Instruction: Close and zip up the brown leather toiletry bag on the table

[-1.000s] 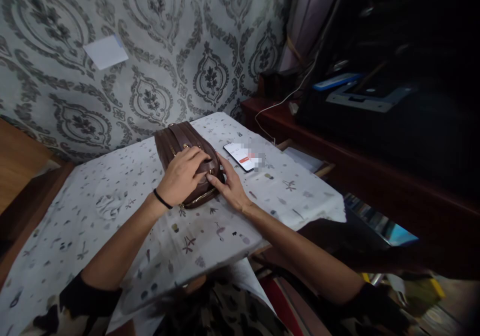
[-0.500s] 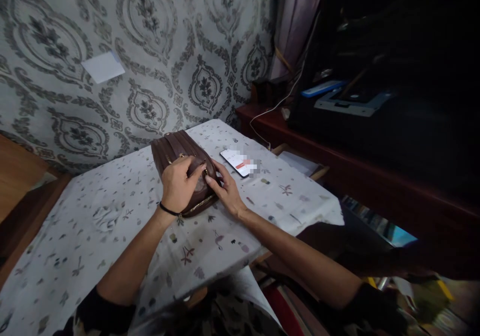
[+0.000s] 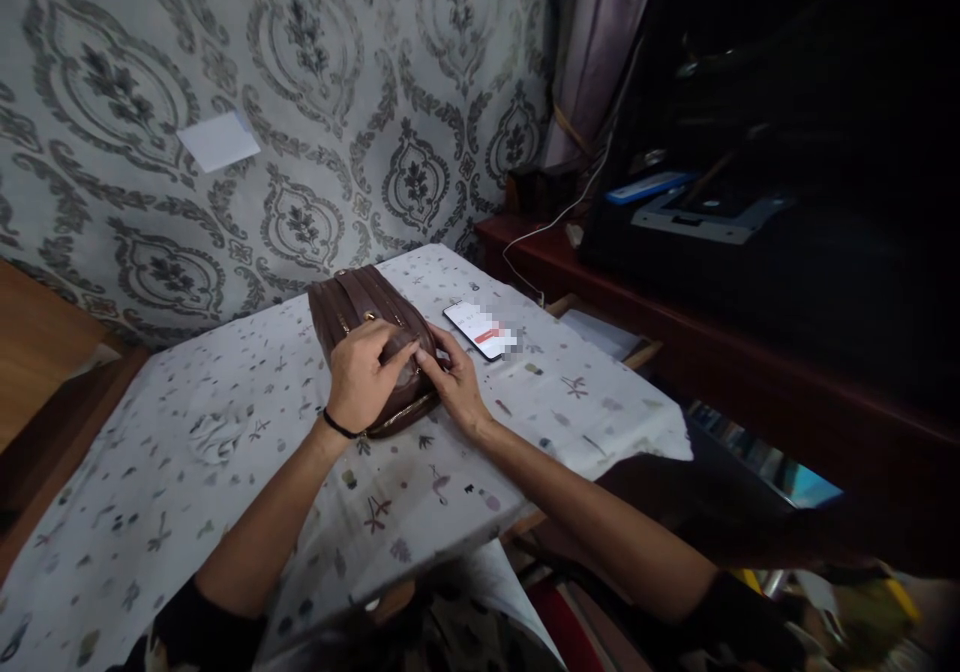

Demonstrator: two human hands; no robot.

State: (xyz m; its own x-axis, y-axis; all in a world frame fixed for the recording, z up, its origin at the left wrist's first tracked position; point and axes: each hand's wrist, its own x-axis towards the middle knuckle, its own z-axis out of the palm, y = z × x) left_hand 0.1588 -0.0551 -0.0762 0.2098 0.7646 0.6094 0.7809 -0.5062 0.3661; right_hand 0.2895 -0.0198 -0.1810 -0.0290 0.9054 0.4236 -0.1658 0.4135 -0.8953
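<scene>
A brown leather bag (image 3: 379, 297) with gold zips lies on the patterned white tablecloth (image 3: 262, 502). My left hand (image 3: 361, 377), with a black band at its wrist, rests over the bag's top, its thumb and fingers closed on the bag near the zip at the near right end. At that same corner my right hand (image 3: 459, 382) grips the bag's right side, its thumb close to the left thumb. Whatever small part is pinched between the fingers is too small and hidden to make out. To the right of the bag lies a phone (image 3: 471, 324) with its screen lit.
The patterned wall (image 3: 315, 102) stands behind the table, with a pale card (image 3: 219, 142) on it. A dark red desk (image 3: 637, 297) with a large black screen (image 3: 840, 152) borders the right. A white cable (image 3: 551, 220) hangs toward the table, and a wooden panel (image 3: 45, 352) stands at left.
The view has shifted slightly. Both hands stay at the same corner of the bag, with the left thumb tip a little nearer the right thumb.
</scene>
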